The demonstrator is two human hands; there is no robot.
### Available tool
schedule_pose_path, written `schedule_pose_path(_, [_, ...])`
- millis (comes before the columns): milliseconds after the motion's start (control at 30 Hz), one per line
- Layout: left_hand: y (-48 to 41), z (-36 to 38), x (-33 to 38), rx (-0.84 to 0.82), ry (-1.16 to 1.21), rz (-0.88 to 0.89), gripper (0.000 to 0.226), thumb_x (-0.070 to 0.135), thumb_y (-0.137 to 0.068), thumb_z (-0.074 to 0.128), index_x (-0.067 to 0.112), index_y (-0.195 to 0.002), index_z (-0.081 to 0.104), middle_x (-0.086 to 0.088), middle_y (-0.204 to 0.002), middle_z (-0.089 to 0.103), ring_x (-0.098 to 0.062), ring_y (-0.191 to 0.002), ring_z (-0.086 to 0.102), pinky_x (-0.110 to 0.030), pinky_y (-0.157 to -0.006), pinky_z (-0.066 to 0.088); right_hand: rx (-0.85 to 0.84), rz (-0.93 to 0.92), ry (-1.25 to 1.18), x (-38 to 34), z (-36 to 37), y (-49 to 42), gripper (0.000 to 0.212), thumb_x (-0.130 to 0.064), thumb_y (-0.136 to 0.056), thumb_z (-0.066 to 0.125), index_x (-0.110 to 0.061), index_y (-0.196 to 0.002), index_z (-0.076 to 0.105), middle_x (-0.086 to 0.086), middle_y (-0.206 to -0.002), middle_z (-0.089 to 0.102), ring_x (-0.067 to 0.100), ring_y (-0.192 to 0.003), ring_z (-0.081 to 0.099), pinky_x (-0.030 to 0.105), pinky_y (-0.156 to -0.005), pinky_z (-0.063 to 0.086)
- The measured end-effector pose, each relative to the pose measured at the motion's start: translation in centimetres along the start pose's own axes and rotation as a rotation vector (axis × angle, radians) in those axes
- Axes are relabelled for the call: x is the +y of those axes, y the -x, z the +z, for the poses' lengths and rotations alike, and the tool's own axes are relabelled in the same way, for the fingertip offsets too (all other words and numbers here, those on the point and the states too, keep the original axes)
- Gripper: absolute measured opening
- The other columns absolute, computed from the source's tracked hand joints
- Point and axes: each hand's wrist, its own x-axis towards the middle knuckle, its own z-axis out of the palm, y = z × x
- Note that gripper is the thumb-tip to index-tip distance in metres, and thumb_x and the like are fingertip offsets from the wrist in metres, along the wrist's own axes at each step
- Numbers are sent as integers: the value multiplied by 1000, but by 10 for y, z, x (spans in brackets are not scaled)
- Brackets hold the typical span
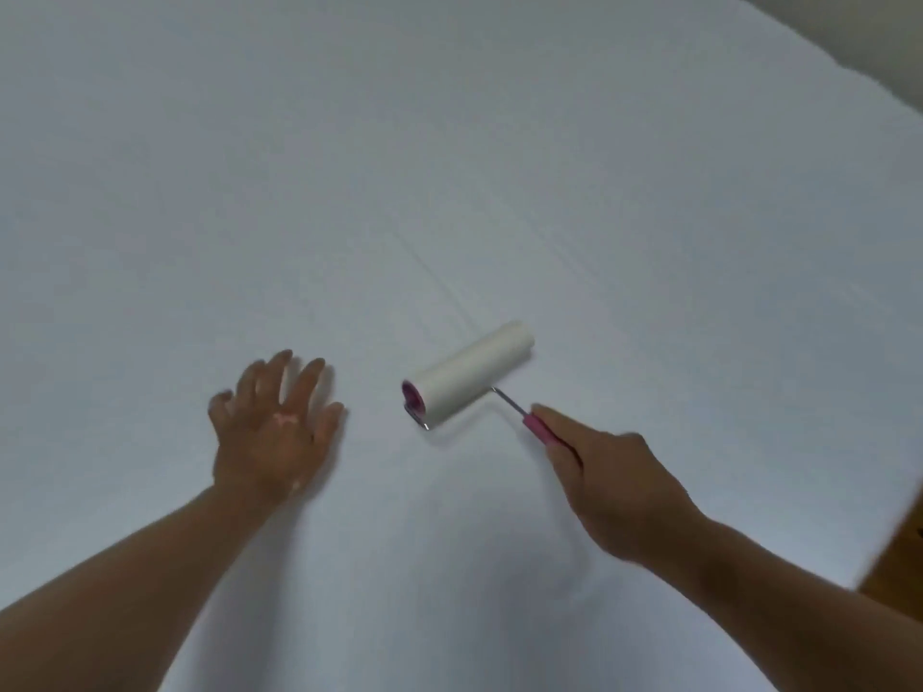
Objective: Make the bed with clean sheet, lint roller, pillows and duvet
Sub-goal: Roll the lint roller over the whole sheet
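Since the sheet [449, 167] lies spread flat and fills nearly the whole frame, the first step of making the bed looks done, and the work appears to be at the lint-rolling stage. No pillows or duvet show anywhere in view, so I judge those steps are left. Some of the fabric may also remain unrolled. Which parts have been cleaned cannot be told, as no lint is visible at this sharpness.

The lint roller [472, 374] sits just right of centre, a little below the middle of the frame. Its drum lies on the sheet, angled from lower left to upper right. The drum is a cream-white paper cylinder with a pink core showing at its lower-left end. A thin metal rod [509, 403] runs from it down and right into a pink handle [542, 432].

The right hand [614, 486], in the lower right, has its grip clamped round that handle, one finger reaching forward along it. The left hand [277, 432], left of centre, has its grip apart, with fingers spread and holding nothing. Blur hides whether it touches the sheet or hovers just over it.

The sheet is pale and smooth, with a faint straight crease [439, 287] running up from the drum toward the upper left.
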Motion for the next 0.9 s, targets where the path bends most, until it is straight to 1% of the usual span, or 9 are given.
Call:
schedule_pose_path(100, [-35,0,-85,-155,-74,-142,73,75,-89,16,41,-153,27,-4,-164,21,-34,-149,17,-63,-111,11,54,-95,47,-72,21,-95,29,-49,-104,34,-42,-131,40,3,-108,71,29,-92,67,41,-85,56])
schedule_pose_path(167, [-43,7,-123,-227,-65,-257,79,83,-84,-2,47,-155,-4,0,-167,-7,-32,-152,-7,-67,-112,0,95,-118,75,-115,30,-156,29,-46,-104,34,-37,-129,44,7,-106,69,33,-91,65,41,-82,55])
schedule_pose_path(233, [-41,16,-136,-212,-41,-316,82,85,-80,-8,47,-152,-16,2,-166,-15,-30,-152,-14,-70,-112,-3,133,-129,114,-154,35,-213,26,-39,-102,36,-29,-120,51,8,-107,67,34,-88,61,36,-76,50])
schedule_pose_path(367, [-40,29,-133,-179,-40,-289,78,81,-86,-5,43,-154,-13,0,-167,-8,-33,-152,-9,-71,-111,-2,156,-109,193,-212,47,-293,16,-26,-98,38,-21,-88,49,10,-106,64,33,-84,52,29,-69,36])
schedule_pose_path(433, [-41,35,-137,-156,-31,-287,78,80,-87,-5,42,-154,-15,-1,-166,-11,-33,-152,-12,-72,-111,-3,135,-89,189,-230,52,-315,16,-22,-97,38,-21,-82,43,8,-103,60,29,-83,49,29,-60,32])
schedule_pose_path(533, [-40,46,-140,-133,-31,-278,77,79,-86,-8,41,-152,-22,0,-165,-20,-32,-151,-19,-72,-112,-5,105,-102,245,-234,63,-327,10,-18,-98,38,-26,-96,43,1,-92,51,29,-86,44,31,-68,34])
schedule_pose_path(633, [-41,48,-138,-127,-10,-283,77,79,-87,-6,41,-153,-19,0,-165,-17,-32,-151,-18,-72,-112,-6,90,-146,253,-215,70,-318,11,-19,-102,35,-20,-103,46,-1,-81,45,33,-91,46,34,-71,35])
schedule_pose_path(800, [-41,44,-139,-146,-5,-290,78,80,-85,-8,42,-152,-19,2,-164,-20,-31,-151,-19,-71,-112,-7,37,-148,311,-185,61,-289,31,-30,-107,26,-19,-127,47,10,-113,59,36,-99,49,38,-78,39])
schedule_pose_path(900, [-41,42,-139,-153,-13,-286,78,81,-84,-9,43,-152,-20,3,-164,-21,-30,-151,-19,-70,-111,-9,6,-129,336,-171,57,-271,32,-30,-107,26,-21,-132,45,9,-117,59,35,-100,48,37,-78,39])
